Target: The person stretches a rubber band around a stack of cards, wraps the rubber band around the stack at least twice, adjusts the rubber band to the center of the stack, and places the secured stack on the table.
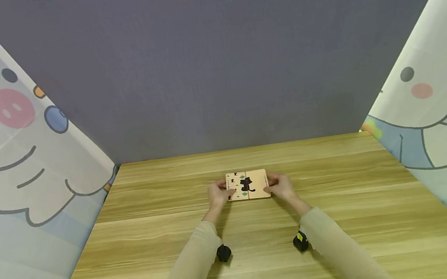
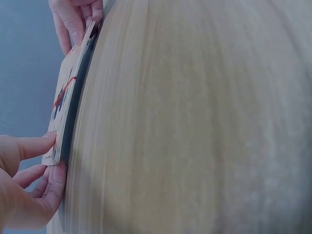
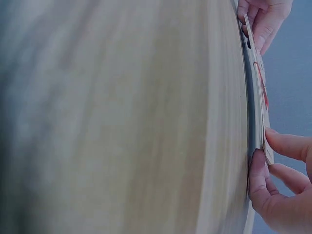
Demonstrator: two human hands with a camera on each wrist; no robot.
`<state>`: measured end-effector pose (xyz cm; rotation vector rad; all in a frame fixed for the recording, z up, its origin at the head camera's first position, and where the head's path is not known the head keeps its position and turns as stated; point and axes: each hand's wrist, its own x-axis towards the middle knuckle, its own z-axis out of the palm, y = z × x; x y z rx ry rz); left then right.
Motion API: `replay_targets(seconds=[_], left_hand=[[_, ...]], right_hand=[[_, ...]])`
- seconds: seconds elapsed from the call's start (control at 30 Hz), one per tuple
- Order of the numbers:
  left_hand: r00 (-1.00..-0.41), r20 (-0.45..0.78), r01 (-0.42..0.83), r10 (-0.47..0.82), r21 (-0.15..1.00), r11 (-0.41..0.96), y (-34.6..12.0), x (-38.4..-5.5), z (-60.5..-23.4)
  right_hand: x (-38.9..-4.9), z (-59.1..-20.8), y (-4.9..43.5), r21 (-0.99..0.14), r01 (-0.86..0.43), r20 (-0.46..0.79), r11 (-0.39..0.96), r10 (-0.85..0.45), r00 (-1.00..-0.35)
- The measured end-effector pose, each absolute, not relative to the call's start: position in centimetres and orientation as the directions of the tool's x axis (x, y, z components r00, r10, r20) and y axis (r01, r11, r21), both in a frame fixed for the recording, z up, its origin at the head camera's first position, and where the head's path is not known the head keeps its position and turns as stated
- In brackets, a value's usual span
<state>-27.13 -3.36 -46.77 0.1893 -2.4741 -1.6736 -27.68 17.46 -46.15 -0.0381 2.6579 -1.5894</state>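
Note:
A small cream notebook [image 1: 257,182] with a black cat on its cover lies level between my two hands, near the middle of the table. Small cats and lines pattern its left half, and a red band crosses its middle. My left hand [image 1: 217,193] pinches the left end, thumb on top and fingers at the edge and below. On the opposite end my right hand [image 1: 281,187] grips in the same way. From the side, the left wrist view shows the notebook's layered edge [image 2: 68,117], with a dark strip beneath it. The underside is hidden.
The wooden table [image 1: 156,237] spreads around the hands. Behind it rises a dark grey panel [image 1: 224,66]. Cartoon-printed curtains hang on the left [image 1: 19,179] and right [image 1: 439,89]. Black wrist devices [image 1: 224,253] sit under the sleeves.

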Motion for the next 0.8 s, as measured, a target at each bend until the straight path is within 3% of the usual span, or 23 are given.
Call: replay_targets(seconds=[0.27, 0.6, 0.8], left_hand=[[-0.984, -0.015, -0.085, -0.179, 0.918, 0.388, -3.6, -27.2, -46.7], [-0.986, -0.001, -0.056, -0.165, 0.943, 0.327, -4.5, -26.3, -46.6], [-0.978, 0.133, 0.057, -0.159, 0.910, 0.410, -5.9, -25.1, -45.8]], right_hand=[[-27.7, -46.3, 17.4, -0.884, 0.012, -0.039, 0.468, -0.048, -0.998], [-26.9, -46.0, 18.2, -0.889, 0.001, -0.042, 0.458, -0.080, -0.996], [-26.0, -45.4, 19.4, -0.827, -0.122, 0.067, 0.549, -0.119, -0.991]])
